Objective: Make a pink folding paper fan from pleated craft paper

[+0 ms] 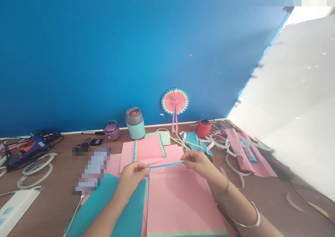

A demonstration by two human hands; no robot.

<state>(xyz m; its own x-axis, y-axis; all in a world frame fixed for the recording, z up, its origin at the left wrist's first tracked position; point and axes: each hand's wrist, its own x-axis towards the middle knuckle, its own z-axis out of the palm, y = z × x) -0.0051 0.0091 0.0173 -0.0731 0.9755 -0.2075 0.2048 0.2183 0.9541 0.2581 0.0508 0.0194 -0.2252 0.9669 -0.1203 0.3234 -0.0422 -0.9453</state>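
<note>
Stretched between my two hands is a narrow blue paper strip (166, 165). My left hand (134, 176) pinches its left end, and my right hand (195, 163) pinches the right end. Under the strip lies a large pink paper sheet (180, 198) with green and blue bands along its near edge. A teal sheet (125, 212) lies to the left, partly below my left forearm. Just beyond the strip sits a pleated pink paper piece (149, 148) with blue-edged sides, resting on more pink paper.
A round pleated paper fan (175, 102) leans on the blue wall. Along the back stand a turquoise flask (135, 125), a purple container (112, 131) and a red cylinder (203, 128). Paper strips (220, 142) tangle at right. A glue gun (31, 148) and power strip (18, 210) lie left.
</note>
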